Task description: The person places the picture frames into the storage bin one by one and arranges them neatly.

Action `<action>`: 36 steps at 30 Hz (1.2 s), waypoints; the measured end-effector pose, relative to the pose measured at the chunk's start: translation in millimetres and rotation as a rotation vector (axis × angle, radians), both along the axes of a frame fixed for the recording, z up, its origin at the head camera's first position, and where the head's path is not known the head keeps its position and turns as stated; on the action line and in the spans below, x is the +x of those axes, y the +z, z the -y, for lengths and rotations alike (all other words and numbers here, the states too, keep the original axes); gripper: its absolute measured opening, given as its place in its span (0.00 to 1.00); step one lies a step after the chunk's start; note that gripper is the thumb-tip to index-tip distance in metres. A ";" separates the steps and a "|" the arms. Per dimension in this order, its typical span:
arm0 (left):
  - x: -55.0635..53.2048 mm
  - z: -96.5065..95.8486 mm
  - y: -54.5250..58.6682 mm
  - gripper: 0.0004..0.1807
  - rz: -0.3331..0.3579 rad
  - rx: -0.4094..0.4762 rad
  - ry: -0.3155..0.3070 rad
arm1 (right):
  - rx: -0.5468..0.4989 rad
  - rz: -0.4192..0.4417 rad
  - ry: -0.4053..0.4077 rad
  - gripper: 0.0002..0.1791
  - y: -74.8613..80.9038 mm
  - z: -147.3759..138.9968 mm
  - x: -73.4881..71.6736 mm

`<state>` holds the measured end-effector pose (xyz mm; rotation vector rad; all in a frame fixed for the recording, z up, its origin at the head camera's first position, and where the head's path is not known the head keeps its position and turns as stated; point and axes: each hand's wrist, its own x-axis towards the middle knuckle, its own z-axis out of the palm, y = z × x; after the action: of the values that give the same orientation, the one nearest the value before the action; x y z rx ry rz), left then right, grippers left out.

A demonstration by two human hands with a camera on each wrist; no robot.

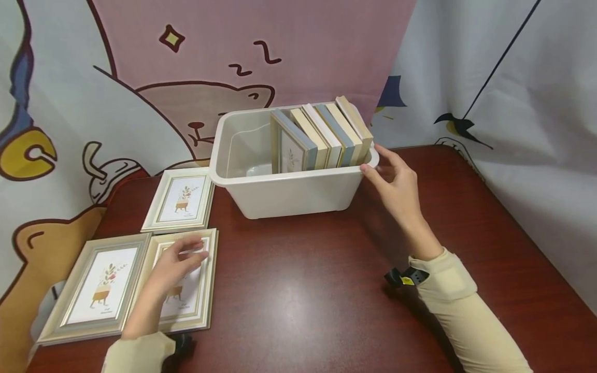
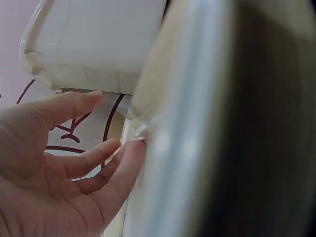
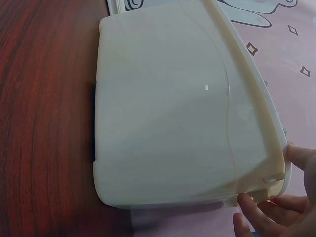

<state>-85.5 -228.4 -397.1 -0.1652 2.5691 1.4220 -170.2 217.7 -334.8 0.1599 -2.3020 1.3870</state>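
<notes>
My right hand (image 1: pixel 398 189) grips the right end of a white plastic bin (image 1: pixel 289 194), thumb on the near rim and fingers round the corner. In the right wrist view the bin's side (image 3: pixel 168 113) fills the middle, fingertips at its rim corner. Several picture frames (image 1: pixel 322 129) stand on edge inside, packed toward the right. Over a cream picture frame (image 1: pixel 198 290) lying face up hovers my left hand (image 1: pixel 170 272), fingers loosely bent and thumb apart. The left wrist view has its fingertips right at the edge of a blurred picture frame (image 2: pixel 197 98).
Left of the cream frame lies a greyish picture frame (image 1: pixel 104 282), and behind it another cream one (image 1: pixel 182 199), close to the bin's left end. All rest on a dark red wooden table (image 1: pixel 298 311). A patterned curtain (image 1: pixel 303 52) hangs along the back and sides.
</notes>
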 end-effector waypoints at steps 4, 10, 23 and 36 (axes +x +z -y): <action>-0.8 -0.8 -2.1 0.30 0.012 -0.119 0.002 | 0.003 0.001 -0.005 0.30 0.8 -0.2 0.9; -6.0 -5.2 -3.3 0.29 -0.036 -0.250 -0.008 | -0.007 0.005 -0.010 0.30 2.6 0.0 1.9; -10.6 -17.2 -4.8 0.25 -0.081 -0.532 0.006 | -0.010 0.016 -0.004 0.30 2.0 1.7 1.5; -0.2 -24.0 -8.7 0.24 -0.139 -0.428 -0.061 | -0.005 0.031 -0.020 0.30 1.9 1.7 2.1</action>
<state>-85.6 -204.5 -405.8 -0.0506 2.9330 0.8741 -168.2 215.9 -332.8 0.1149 -2.3192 1.3941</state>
